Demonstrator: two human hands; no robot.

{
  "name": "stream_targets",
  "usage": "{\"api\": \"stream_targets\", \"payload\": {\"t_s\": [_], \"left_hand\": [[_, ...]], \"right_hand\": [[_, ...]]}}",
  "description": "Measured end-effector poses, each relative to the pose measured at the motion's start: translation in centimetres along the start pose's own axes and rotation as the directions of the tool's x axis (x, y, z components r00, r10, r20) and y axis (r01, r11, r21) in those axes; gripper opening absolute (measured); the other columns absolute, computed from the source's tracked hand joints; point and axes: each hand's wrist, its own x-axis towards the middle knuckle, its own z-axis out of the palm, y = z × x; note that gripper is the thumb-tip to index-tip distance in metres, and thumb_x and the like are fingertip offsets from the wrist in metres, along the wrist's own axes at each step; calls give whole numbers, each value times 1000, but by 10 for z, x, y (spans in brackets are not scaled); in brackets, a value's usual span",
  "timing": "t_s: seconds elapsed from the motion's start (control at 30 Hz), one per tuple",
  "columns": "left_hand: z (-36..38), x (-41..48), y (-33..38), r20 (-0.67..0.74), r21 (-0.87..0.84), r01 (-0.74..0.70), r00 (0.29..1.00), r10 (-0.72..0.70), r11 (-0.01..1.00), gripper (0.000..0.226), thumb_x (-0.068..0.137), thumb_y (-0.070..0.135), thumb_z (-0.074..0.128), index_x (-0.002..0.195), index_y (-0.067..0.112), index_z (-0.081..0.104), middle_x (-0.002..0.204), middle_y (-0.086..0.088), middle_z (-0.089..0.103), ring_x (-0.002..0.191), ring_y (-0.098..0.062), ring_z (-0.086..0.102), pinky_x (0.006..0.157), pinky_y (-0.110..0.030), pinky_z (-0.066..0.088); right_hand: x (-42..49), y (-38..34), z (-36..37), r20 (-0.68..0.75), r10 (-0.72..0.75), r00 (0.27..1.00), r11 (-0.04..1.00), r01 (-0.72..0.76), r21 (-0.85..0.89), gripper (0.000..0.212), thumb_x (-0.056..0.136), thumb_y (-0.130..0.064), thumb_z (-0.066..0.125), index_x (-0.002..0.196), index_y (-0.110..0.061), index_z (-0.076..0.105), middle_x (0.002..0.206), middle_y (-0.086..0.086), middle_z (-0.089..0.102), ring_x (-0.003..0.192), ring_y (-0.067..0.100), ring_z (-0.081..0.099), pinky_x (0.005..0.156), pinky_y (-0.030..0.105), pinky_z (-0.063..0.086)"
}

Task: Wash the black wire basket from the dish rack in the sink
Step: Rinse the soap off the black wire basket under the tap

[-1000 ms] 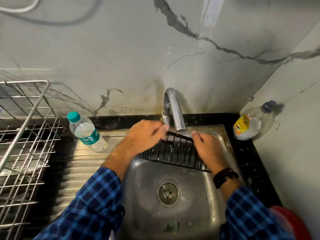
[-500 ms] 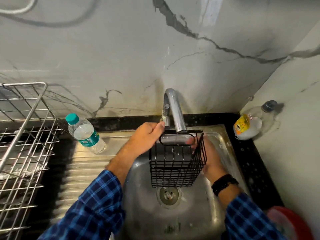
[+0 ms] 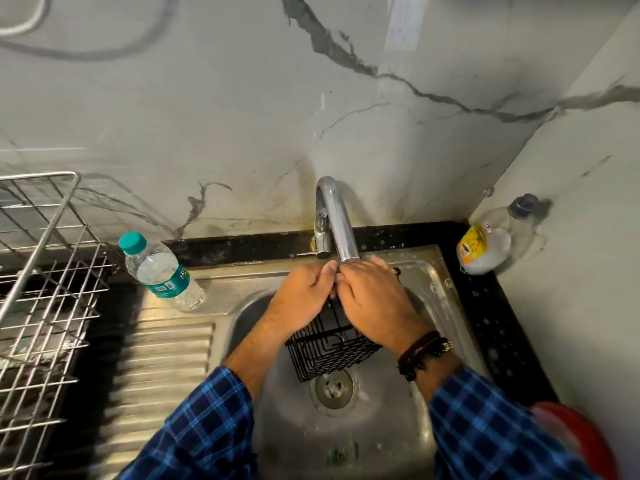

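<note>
Basket [image 3: 329,348] is in the air over the sink [image 3: 429,271] bowl, right under the tap [image 3: 337,223] and just above the drain [image 3: 332,388]. It's tilted, with the bottom corner pointing down at the drain.

Left hand [image 3: 304,292]: fingers curled round the basket's top edge on its side. Right hand [image 3: 377,303]: palm down over the top, fingers bent over the far edge, so it's holding too. The two hands touch at the knuckles. The hands hide most of the upper half of the basket, so I can't tell exactly which wires each finger grips.

I can't tell whether water is running (no clear stream, and the spout mouth sits right behind the fingers).

Risks, my read:
- Wet thin wire makes for a poor grip. If it slips, the basket drops onto the drain.
- The knuckles are close under the spout. Lifting or turning the basket could knock the hands or the basket into the tap.
- Turning the basket under a strong flow would splash the counter and the plaid sleeves, which sit low over the bowl.
- The open mesh could snag the wristband [image 3: 420,351] if the right hand slides down.
- The bottle [image 3: 159,271] stands at the sink's left edge, near the left elbow's path, and a wide swing could tip it.

Counts:
- 1 basket
- 2 hands
- 1 tap
- 1 sink with 1 drain
- 1 rack [image 3: 45,289]
- 2 bottles (water at left, soap bottle [image 3: 485,244] lying in the right corner)
- 1 red item [image 3: 575,441] at bottom right, partly cut off and unidentifiable
</note>
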Motion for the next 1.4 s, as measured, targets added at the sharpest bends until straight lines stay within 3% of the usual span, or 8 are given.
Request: {"api": "stream_targets", "payload": {"t_s": [0.17, 0.47, 0.6, 0.7, 0.87, 1.03, 1.2, 1.4], "left_hand": [[1, -3, -9, 24, -42, -126, 992, 127, 991, 38, 108, 33, 40, 85, 17, 66, 72, 7, 65, 66, -6, 62, 67, -28, 52], [-63, 14, -52, 194, 547, -132, 981, 28, 827, 38, 106, 50, 32, 89, 30, 60, 78, 9, 62, 71, -7, 58, 64, -17, 39], [-91, 14, -62, 70, 91, -22, 997, 16, 996, 37, 106, 33, 48, 72, 23, 59, 67, 11, 59, 67, -2, 56, 71, -25, 45], [-73, 8, -50, -43, -524, 164, 975, -218, 836, 34, 101, 37, 56, 72, 20, 61, 68, 3, 54, 64, -13, 55, 72, -30, 47], [-57, 1, -27, -199, -447, 56, 967, -160, 893, 45, 107, 38, 43, 65, 23, 37, 58, 5, 34, 55, -12, 28, 57, -28, 27], [-54, -4, -8, -226, -352, 12, 969, -98, 936, 50, 108, 33, 43, 58, 32, 39, 57, 12, 31, 56, -13, 26, 57, -32, 26], [-44, -5, 1, -424, -405, 6, 885, -194, 914, 39, 108, 22, 41, 84, 3, 66, 69, 10, 60, 68, 1, 54, 71, -11, 42], [-39, -20, -32, 169, -744, 579, 647, -744, 334, 55, 92, 60, 52, 103, 11, 74, 100, -19, 76, 88, -34, 71, 76, -42, 55]], "right_hand": [[-1, 7, 0, -21, 210, 977, 925, -192, 328, 36, 104, -28, 41, 80, -16, 65, 75, -1, 65, 70, 16, 59, 74, 36, 51], [-19, 39, 26, 207, 715, 668, 100, -391, 915, 50, 102, -47, 48, 58, -24, 58, 57, -11, 56, 63, 12, 52, 75, 33, 41], [-28, 64, 36, 301, 725, 620, -174, -257, 950, 51, 102, -42, 49, 53, -26, 50, 54, -6, 38, 47, 9, 35, 59, 26, 31], [-29, 67, 40, 288, 671, 683, -296, -109, 949, 50, 96, -34, 55, 47, -24, 54, 45, -9, 40, 38, 6, 35, 56, 25, 28], [-35, 68, 34, 452, 703, 549, -257, -396, 882, 33, 97, -41, 58, 80, -15, 68, 71, 0, 70, 72, 16, 61, 73, 33, 49], [-40, 60, 29, 500, 639, 584, 82, -699, 711, 80, 77, -82, 55, 131, -23, 57, 119, 7, 67, 106, 25, 65, 89, 54, 55], [-44, 47, 38, 261, 733, 628, 205, -570, 796, 77, 71, -89, 54, 114, -27, 64, 107, 6, 72, 101, 28, 69, 82, 52, 60], [-75, 36, 31, -109, 669, 736, 398, -231, 888, 26, 95, -35, 66, 117, -25, 57, 111, 8, 64, 101, 29, 64, 83, 38, 56]]}}
